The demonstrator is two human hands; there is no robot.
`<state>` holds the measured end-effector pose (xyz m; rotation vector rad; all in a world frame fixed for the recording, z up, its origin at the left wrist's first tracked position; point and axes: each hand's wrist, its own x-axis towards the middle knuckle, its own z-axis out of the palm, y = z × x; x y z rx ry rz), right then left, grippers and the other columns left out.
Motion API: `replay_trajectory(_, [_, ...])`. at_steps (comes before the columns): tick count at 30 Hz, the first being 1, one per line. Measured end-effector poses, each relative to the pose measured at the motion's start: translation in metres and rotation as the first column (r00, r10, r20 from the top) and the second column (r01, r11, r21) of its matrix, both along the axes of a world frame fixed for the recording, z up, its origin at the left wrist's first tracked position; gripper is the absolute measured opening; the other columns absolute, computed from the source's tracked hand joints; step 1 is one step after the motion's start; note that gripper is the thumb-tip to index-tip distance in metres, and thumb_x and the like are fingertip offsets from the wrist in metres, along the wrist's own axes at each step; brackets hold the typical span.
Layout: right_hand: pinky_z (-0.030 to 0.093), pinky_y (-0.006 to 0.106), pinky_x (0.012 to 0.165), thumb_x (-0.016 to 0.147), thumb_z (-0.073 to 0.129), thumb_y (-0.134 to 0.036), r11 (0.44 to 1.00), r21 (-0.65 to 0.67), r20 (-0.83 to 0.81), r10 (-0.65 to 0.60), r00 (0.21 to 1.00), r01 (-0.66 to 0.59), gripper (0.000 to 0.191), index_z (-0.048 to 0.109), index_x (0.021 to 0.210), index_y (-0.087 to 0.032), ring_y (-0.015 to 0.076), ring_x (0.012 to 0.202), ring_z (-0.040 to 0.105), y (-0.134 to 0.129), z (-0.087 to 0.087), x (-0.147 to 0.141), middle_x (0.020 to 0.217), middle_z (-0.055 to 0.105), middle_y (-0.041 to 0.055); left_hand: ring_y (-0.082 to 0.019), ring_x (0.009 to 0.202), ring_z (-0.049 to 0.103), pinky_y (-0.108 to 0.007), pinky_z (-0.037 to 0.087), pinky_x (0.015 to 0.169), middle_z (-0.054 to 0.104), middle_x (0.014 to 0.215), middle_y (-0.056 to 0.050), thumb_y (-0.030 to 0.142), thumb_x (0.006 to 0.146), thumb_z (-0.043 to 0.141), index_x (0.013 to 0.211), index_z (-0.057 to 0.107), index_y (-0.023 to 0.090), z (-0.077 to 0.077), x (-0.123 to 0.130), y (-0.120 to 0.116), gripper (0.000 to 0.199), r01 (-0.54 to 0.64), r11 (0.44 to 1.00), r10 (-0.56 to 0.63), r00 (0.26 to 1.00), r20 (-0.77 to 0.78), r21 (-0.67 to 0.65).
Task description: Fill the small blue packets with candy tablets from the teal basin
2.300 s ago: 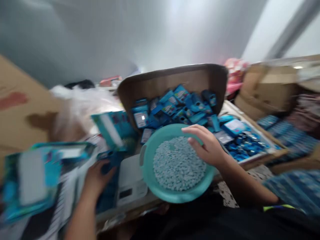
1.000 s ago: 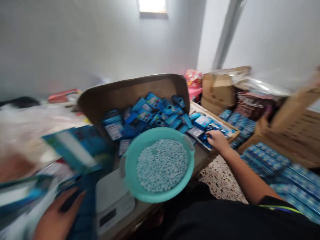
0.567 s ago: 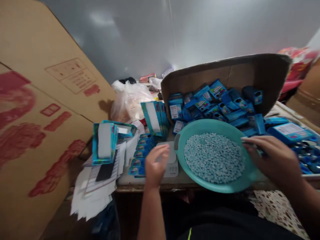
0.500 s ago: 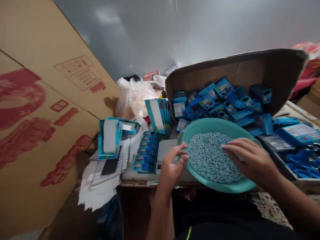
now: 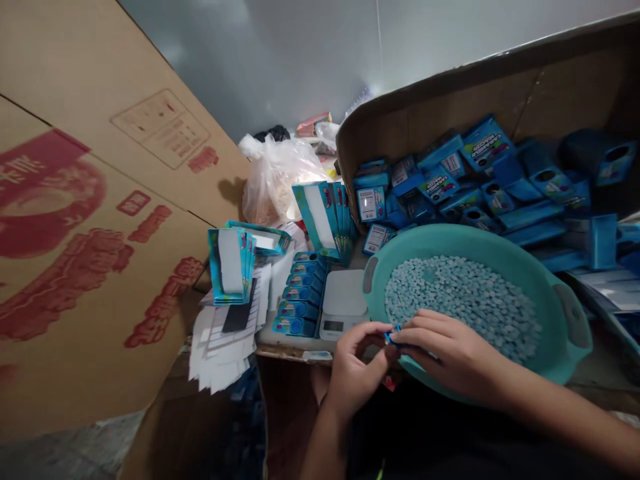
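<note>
Both hands meet over the near left rim of a turquoise basin (image 5: 430, 243) that holds many small pale-blue pellets (image 5: 465, 287). Between their fingertips is a small, shiny blue piece (image 5: 391, 335); the fingers cover most of it, so its kind is unclear. My left hand (image 5: 357, 367) pinches it from the left with thumb and forefinger. From the right, my right hand (image 5: 450, 347) closes its fingers on the same piece. Left of the basin stands a white kitchen scale (image 5: 345, 293), its display facing me. A row of small blue printed boxes (image 5: 303, 293) lies beside the scale.
Behind the basin, a cardboard carton (image 5: 445, 100) holds a heap of blue printed boxes (image 5: 440, 180). Flat blue cartons (image 5: 317, 217) stand in stacks at left near paper sheets (image 5: 220, 363). A plastic bag (image 5: 277, 177) sits farther back. A large cardboard box (image 5: 100, 200) blocks the left.
My right hand has moved left from above the pellets to meet my left hand. My left hand has closed from an open pose onto the blue piece. The view has shifted.
</note>
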<state>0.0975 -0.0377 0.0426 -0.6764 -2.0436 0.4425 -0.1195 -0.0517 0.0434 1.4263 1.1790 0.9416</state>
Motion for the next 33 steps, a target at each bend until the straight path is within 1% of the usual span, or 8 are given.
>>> replay_trajectory(4, [0.049,0.033,0.070,0.106,0.051,-0.007,0.998,-0.005,0.028,-0.064,0.998,0.064,0.021,0.064,0.120,-0.015,0.0202,0.077,0.057,0.002,0.002,-0.001,0.089,0.069,0.0061,-0.020,0.085,0.073,-0.030,0.060,0.082,0.077,0.091,-0.005,0.047,0.097,0.074,0.089,0.079,0.021,0.022,-0.040,0.046,0.028,-0.161,0.927,0.263,0.923,-0.282,0.339])
replay_trajectory(7, [0.048,0.034,0.069,0.104,0.048,-0.005,0.998,0.017,0.083,-0.068,0.994,0.066,0.023,0.065,0.119,-0.013,0.0213,0.076,0.056,0.002,0.002,-0.001,0.087,0.068,0.0064,-0.024,0.092,0.072,-0.035,0.058,0.086,0.076,0.097,-0.008,0.047,0.095,0.072,0.086,0.078,0.019,0.033,-0.077,0.109,0.030,-0.181,0.760,0.545,0.700,-0.462,0.624])
replay_trajectory(8, [0.048,0.034,0.069,0.104,0.047,-0.004,0.998,0.018,0.100,-0.054,0.994,0.053,0.024,0.066,0.117,-0.013,0.0216,0.075,0.055,0.002,0.002,-0.001,0.087,0.068,0.0068,-0.026,0.092,0.071,-0.036,0.058,0.085,0.075,0.101,-0.010,0.046,0.094,0.070,0.087,0.078,0.018,0.034,-0.087,0.131,0.031,-0.156,0.747,0.588,0.609,-0.532,0.647])
replay_trajectory(10, [0.046,0.035,0.068,0.103,0.045,-0.003,1.000,0.008,0.136,-0.013,0.991,0.012,0.027,0.068,0.113,-0.013,0.0219,0.075,0.054,0.000,0.003,-0.001,0.087,0.068,0.0076,-0.026,0.091,0.072,-0.036,0.058,0.086,0.076,0.108,-0.013,0.040,0.097,0.062,0.091,0.078,0.016,0.032,-0.098,0.170,0.030,-0.054,0.830,0.518,0.440,-0.733,0.555])
replay_trajectory(13, [0.043,0.034,0.067,0.099,0.043,0.001,0.999,-0.027,0.178,0.039,0.983,-0.035,0.031,0.069,0.107,-0.013,0.0220,0.074,0.053,-0.001,0.007,0.000,0.085,0.066,0.0078,-0.026,0.091,0.073,-0.033,0.057,0.083,0.078,0.103,-0.011,0.030,0.095,0.061,0.089,0.079,0.017,0.023,-0.100,0.202,0.023,0.051,0.908,0.371,0.365,-0.854,0.417])
replay_trajectory(21, [0.040,0.035,0.068,0.098,0.047,0.000,0.985,-0.152,0.277,0.118,0.954,-0.078,0.029,0.070,0.107,-0.014,0.0221,0.078,0.053,-0.003,0.012,0.002,0.088,0.065,0.0076,-0.032,0.116,0.069,-0.040,0.053,0.096,0.075,0.122,-0.014,0.036,0.107,0.047,0.111,0.081,0.017,0.005,-0.089,0.195,0.038,0.149,0.927,0.319,0.169,-0.933,0.344])
replay_trajectory(26, [0.040,0.036,0.070,0.099,0.047,-0.002,0.970,-0.221,0.331,0.175,0.927,-0.104,0.030,0.070,0.112,-0.015,0.0232,0.081,0.054,-0.005,0.009,0.002,0.094,0.067,0.0090,-0.036,0.110,0.070,-0.043,0.053,0.090,0.073,0.116,-0.017,0.040,0.104,0.056,0.103,0.081,0.013,0.007,-0.079,0.194,0.037,0.174,0.947,0.264,0.064,-0.962,0.271])
replay_trajectory(33, [0.042,0.037,0.069,0.101,0.048,-0.004,0.968,-0.229,0.368,0.183,0.912,-0.101,0.028,0.070,0.112,-0.015,0.0238,0.082,0.055,-0.004,0.005,-0.001,0.094,0.067,0.0091,-0.031,0.105,0.072,-0.037,0.054,0.083,0.070,0.119,-0.013,0.042,0.102,0.063,0.105,0.081,0.015,0.007,-0.077,0.196,0.032,0.124,0.964,0.230,0.060,-0.971,0.236])
